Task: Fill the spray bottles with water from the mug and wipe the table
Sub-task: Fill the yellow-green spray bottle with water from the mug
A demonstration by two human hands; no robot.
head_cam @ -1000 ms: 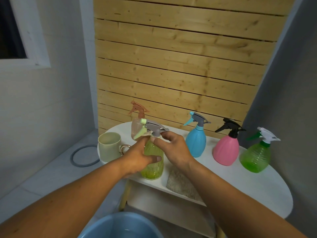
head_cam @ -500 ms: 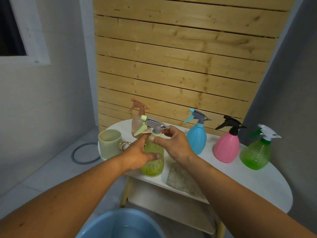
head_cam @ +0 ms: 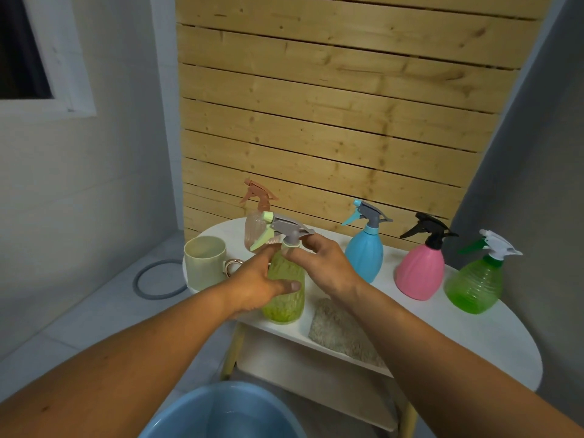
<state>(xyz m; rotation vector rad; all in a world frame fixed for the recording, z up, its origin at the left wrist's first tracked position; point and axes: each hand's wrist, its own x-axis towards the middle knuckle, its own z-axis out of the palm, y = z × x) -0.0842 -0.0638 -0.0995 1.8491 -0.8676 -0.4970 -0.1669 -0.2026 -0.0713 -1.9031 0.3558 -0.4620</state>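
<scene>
1. I am wrapping my left hand (head_cam: 256, 284) around the body of the yellow-green spray bottle (head_cam: 286, 292), thumb lying across its front, fingers curling behind it.
2. I am pinching the bottle's neck, just under the grey trigger head (head_cam: 286, 230), with the thumb and fingers of my right hand (head_cam: 325, 263).
3. This bottle is standing upright very near the front edge of the white table (head_cam: 493, 352), toward its left end, with floor showing right below it.
4. The pale mug (head_cam: 205, 263) is sitting at the table's left edge, just beside my left hand, its handle turning toward my wrist.
5. The clear peach bottle (head_cam: 256, 226) is standing directly behind the one I am holding, closing in the far side.
6. The rough beige cloth (head_cam: 341, 333) is lying at the front edge under my right forearm, just beside the held bottle.
7. The blue bottle (head_cam: 365, 254), the pink bottle (head_cam: 420, 273) and the green bottle (head_cam: 477, 284) are lining up to my right, apart from one another, along the back.
8. Bare tabletop is stretching out at the right end, in front of the green bottle.
9. The wooden slat wall (head_cam: 331, 121) is rising right behind the table.
10. A blue basin (head_cam: 221, 412) is sitting low between my arms, below the table's front edge.
</scene>
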